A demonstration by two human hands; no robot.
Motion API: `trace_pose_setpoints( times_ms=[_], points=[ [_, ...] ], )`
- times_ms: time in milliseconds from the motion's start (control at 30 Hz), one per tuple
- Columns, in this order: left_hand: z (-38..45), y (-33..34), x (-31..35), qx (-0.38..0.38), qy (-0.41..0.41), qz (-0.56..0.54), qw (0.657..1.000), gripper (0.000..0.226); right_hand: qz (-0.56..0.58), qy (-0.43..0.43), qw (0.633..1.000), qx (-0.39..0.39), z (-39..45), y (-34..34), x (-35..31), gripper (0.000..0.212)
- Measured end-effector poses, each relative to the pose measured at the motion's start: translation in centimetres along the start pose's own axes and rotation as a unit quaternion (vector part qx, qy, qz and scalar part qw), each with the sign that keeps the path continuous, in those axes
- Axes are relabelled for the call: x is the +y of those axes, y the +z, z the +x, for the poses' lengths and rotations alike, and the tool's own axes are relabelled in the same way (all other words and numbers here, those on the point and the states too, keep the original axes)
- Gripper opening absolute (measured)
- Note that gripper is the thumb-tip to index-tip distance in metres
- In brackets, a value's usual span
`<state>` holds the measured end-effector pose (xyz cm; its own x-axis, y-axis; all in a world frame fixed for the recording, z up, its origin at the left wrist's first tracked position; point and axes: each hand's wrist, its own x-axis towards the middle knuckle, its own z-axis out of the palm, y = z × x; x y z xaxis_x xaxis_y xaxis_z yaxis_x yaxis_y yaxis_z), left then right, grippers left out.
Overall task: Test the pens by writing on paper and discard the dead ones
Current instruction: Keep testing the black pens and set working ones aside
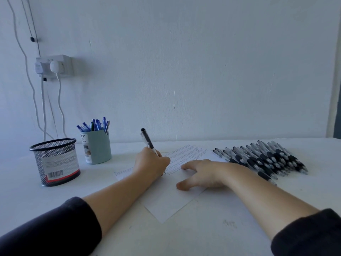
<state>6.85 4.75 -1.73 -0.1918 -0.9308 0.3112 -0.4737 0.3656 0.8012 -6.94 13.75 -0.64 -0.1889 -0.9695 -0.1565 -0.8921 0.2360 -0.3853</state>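
Observation:
My left hand [151,163] grips a black-and-clear pen [147,141], its tip down on the white paper [171,204] at the table's middle. Rows of small scribbles cover the paper's far half. My right hand [201,174] lies flat on the paper with fingers spread, holding nothing. A pile of black-grip pens [263,159] lies to the right of the paper.
A black mesh cup [55,161] stands at the left, seemingly empty. Behind it a pale teal cup [97,148] holds several blue pens [96,124]. A wall socket with plugs and cables [53,67] is at the upper left. The white table meets the wall.

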Motion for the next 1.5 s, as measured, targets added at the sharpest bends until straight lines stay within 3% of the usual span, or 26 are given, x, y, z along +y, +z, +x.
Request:
trace_pose_setpoints(
  times_ms=[1500],
  points=[
    [-0.5, 0.18, 0.14, -0.013, 0.021, 0.0, 1.0, 0.019, 0.0, 0.0, 1.0, -0.004, -0.14, -0.03, -0.12, 0.086]
  ],
)
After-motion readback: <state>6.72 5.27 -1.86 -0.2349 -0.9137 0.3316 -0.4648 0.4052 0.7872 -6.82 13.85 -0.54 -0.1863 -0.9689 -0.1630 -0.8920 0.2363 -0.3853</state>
